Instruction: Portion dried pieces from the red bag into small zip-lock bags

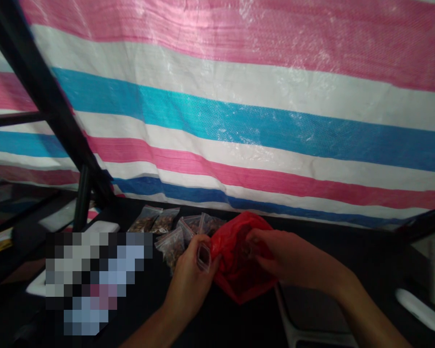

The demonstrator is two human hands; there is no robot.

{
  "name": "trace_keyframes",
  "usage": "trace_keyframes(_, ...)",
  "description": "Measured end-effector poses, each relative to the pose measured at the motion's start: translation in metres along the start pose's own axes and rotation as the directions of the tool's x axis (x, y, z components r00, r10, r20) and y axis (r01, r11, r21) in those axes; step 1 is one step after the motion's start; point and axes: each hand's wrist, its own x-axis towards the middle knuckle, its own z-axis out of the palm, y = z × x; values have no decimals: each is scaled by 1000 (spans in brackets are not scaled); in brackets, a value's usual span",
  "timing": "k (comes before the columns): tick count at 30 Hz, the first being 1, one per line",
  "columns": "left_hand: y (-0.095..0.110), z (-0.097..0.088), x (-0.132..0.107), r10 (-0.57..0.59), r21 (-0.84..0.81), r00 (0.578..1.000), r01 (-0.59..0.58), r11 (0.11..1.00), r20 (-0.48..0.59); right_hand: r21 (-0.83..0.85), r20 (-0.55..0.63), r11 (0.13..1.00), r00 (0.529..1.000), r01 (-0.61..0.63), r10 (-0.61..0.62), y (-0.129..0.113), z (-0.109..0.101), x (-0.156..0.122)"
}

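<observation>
A red plastic bag [235, 270] is held up over the dark table [348, 251] between both hands. My left hand [192, 270] is closed on the bag's left edge and also pinches a small clear zip pouch [203, 256]. My right hand [279, 256] is closed on the bag's upper right rim, fingers partly inside the opening. Behind the bag lie several small clear pouches [166, 224] filled with brown bits, in a row on the table.
A striped pink, white and blue tarp [239, 121] hangs close behind the table. A black metal frame post [83, 193] stands at left. A white oblong object [418, 309] lies at right, a pixelated patch at lower left.
</observation>
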Motion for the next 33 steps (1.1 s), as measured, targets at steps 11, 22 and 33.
trace_keyframes(11,6,0,-11,85,39,995,-83,996,-59,271,-143,938,973,216,-182,-32,-7,-5)
trace_keyframes(22,0,3,-8,67,-64,996,-64,996,53,-93,-156,905,892,414,-424,-50,22,8)
trace_keyframes(33,7,2,-8,57,29,998,-57,998,-13,-233,-129,972,989,42,-74,-11,8,14)
